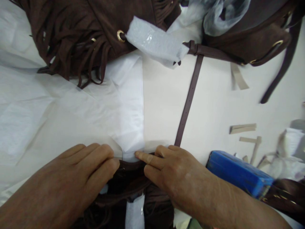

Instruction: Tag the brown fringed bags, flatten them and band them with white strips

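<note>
A dark brown suede handbag (158, 206) lies at the bottom centre with its mouth gaping. My left hand (85, 168) is closed at the left of the bag's far rim, fingers bent over it and thumb hidden. On the right part of that rim, my right hand (171, 168) grips with curled fingers, its index finger stretched along the edge. White tissue paper (131, 121) runs from the table to the rim between my hands. A white-wrapped piece (135, 211) hangs at the bag's near side. The bag's inside is dark.
A fringed brown bag (95, 28) with a wrapped tag (154, 41) lies at the back left. Another brown bag (250, 44) sits back right. A brown strap (189, 101) crosses the table. A blue box (238, 173) and beige strips (243, 128) lie at right.
</note>
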Demonstrator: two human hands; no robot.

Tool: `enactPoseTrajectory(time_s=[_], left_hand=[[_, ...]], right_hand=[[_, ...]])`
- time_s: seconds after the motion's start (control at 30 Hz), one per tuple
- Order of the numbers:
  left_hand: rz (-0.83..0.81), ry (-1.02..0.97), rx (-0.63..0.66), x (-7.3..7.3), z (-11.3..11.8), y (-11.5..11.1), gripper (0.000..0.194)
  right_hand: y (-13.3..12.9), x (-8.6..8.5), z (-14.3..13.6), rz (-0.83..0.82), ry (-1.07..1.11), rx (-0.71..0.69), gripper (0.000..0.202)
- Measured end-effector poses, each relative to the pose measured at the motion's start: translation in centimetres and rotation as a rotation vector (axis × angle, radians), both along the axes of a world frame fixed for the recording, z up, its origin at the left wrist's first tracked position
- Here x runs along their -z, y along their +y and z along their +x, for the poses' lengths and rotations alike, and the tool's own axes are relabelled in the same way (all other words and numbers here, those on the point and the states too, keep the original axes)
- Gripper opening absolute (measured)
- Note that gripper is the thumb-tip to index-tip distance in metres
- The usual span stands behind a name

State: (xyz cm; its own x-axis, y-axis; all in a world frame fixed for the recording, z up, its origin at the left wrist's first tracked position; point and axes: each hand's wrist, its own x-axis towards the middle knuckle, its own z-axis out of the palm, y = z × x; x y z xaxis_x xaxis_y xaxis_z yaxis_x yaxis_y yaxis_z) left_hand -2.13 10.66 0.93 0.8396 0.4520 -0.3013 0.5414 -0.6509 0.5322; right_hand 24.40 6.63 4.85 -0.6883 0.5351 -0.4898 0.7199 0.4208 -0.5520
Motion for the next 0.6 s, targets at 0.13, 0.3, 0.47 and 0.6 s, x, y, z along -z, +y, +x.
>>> enactPoseTrajectory(time_s=[0.13, 0.3, 0.47, 0.6], left_hand=[[0.11, 0.005, 0.11, -0.2, 0.9, -0.8, 0.033], [0.127, -0.015, 0.122, 0.3, 1.7, -1.1, 0.037], [-0.099, -0.019, 0.071, 0.8, 1.7, 0.1, 0.026], [-0.135, -0.122, 0.056, 0.9, 1.5, 0.5, 0.024]], right_hand=[[-0.1, 0.1, -0.1, 0.001, 0.0, 0.007, 0.018], [-0.2, 0.0, 0.0, 0.014, -0.002, 0.0, 0.015], [-0.2, 0.0, 0.0, 0.01, -0.008, 0.009, 0.014], [-0.1, -0.1, -0.1, 0.0, -0.01, -0.002, 0.014]])
